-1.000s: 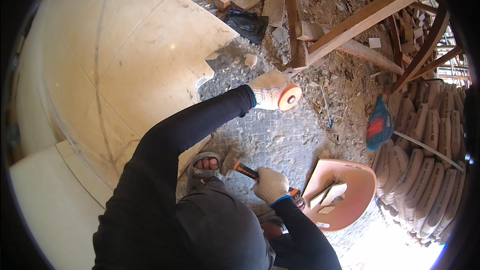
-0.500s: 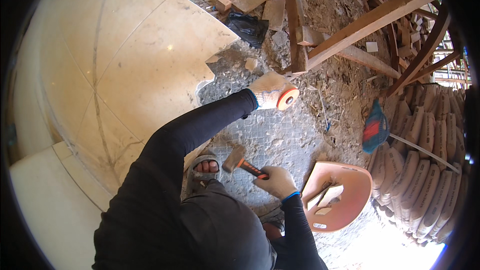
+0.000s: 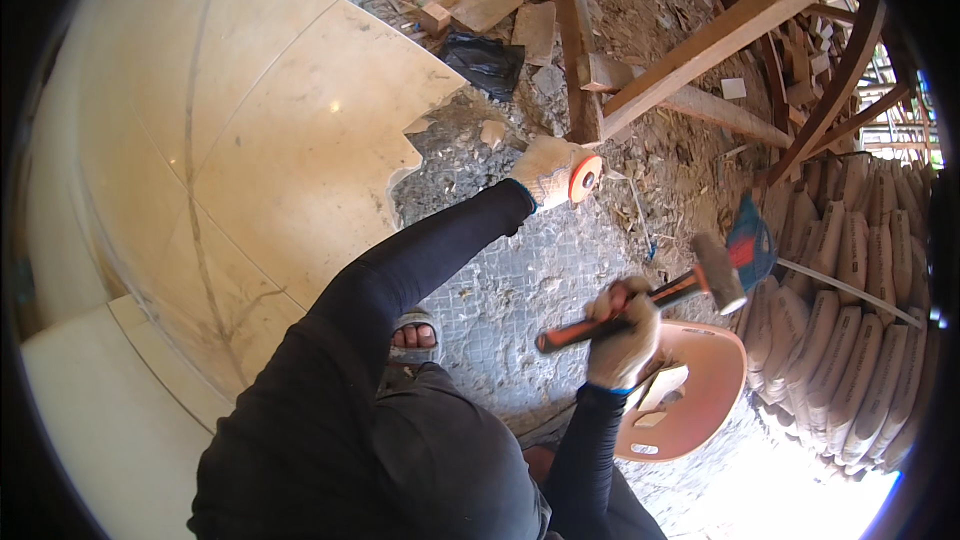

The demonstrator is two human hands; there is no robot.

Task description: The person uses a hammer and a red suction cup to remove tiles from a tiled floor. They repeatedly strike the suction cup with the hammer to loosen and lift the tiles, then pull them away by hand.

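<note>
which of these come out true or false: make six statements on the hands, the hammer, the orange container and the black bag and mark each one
1. The right hand grips the hammer. True.
2. The left hand holds a tool with a round orange end. True.
3. Both hands are bare. False: both are gloved.
4. Pale flat pieces lie in the orange container. True.
5. The black bag is in that container. False: it lies on the ground, by the tiled floor.
6. The hammer's head points to the picture's left. False: it points right.
</note>
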